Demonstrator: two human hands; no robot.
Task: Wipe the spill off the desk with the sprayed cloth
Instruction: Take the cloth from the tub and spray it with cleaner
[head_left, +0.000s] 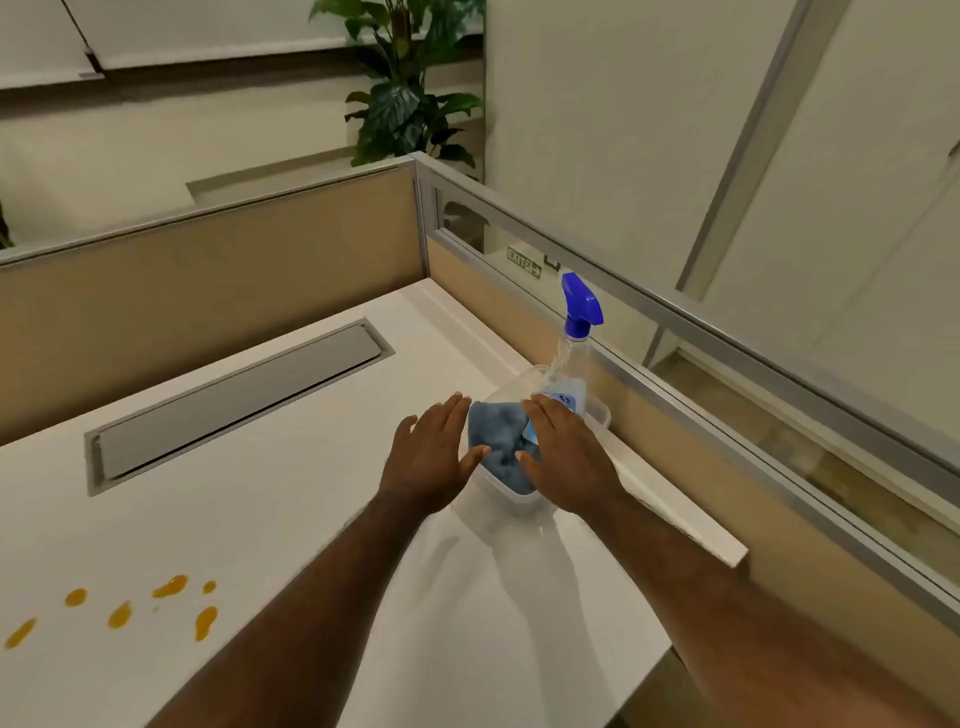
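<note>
A blue cloth (498, 441) lies crumpled inside a clear plastic container (511, 501) at the right side of the white desk (311, 519). A spray bottle (574, 358) with a blue trigger head stands in the far end of the same container. My left hand (434, 457) hovers flat at the container's left side, fingers apart, thumb near the cloth. My right hand (563, 457) is spread over the container's right side, partly covering the cloth and the bottle's base. Neither hand grips anything. Several orange drops of spill (122, 608) dot the desk at the near left.
A grey cable hatch (234, 402) is set into the desk behind the spill. Tan partition panels (208, 270) with metal rails wall the desk at the back and right. A leafy plant (410, 98) stands beyond the corner.
</note>
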